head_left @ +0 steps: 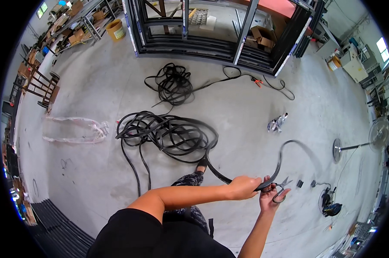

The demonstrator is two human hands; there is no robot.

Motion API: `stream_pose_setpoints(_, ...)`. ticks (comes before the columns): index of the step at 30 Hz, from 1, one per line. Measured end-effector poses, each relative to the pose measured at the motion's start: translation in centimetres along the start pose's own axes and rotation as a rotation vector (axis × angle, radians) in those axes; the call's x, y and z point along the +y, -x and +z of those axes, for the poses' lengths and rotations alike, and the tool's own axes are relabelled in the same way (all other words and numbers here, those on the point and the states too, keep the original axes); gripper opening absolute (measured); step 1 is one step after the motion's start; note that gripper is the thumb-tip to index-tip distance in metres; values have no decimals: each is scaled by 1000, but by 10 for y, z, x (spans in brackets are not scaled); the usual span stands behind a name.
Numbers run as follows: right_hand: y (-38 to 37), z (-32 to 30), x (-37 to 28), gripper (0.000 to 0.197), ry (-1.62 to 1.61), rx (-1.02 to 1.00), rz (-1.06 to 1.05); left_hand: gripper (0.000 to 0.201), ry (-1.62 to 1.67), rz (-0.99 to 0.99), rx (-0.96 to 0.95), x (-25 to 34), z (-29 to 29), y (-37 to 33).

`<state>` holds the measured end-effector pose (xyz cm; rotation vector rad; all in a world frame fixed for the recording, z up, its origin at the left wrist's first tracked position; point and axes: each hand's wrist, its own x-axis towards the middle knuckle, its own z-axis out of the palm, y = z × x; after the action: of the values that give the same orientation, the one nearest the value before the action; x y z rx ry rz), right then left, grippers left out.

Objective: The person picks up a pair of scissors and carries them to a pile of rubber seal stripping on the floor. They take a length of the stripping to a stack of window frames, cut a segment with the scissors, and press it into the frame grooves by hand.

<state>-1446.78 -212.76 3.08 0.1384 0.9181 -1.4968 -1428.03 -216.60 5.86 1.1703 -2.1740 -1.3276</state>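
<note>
My left hand (243, 188) is wrapped around a long black rubber strip (219, 175) out in front of me. Beside it, to the right, my right hand (270, 198) has a pair of scissors (282, 189) hooked on its fingers, blades apart and pointing away to the right. The strip also passes by the fingers of that hand; whether they grip it as well I cannot tell. Past the hands its free end arches up and right, blurred at the tip. Leftward, the strip runs down into a large loose coil (168, 134) on the floor by my foot.
Beyond the coil lies a smaller black tangle (174, 84), near orange-handled pliers (257, 82). Dark window frames (203, 47) stand at the back. On the right are a crumpled wrapper (277, 123), a standing fan (337, 150) and a corded black tool (332, 210). Clear plastic (74, 139) lies left.
</note>
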Motion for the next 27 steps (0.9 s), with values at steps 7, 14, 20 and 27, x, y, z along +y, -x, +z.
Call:
stream_pose_setpoints(7,-153,-6,-29,54,-397,156,119,27,-18,13,57,-24,-59,-78)
stream_pose_setpoints(14,-224,-7,-57,24,-251,165,277,22,-169,57,-31,-32,-109,-170)
stream_pose_setpoints(20,-269,4,-64,45,-123,208,479,29,-140,76,-1,-6,-132,-279)
stream_pose_setpoints(27,-393,46,-170,66,-604,169,66,30,-199,179,-70,63,-153,-402)
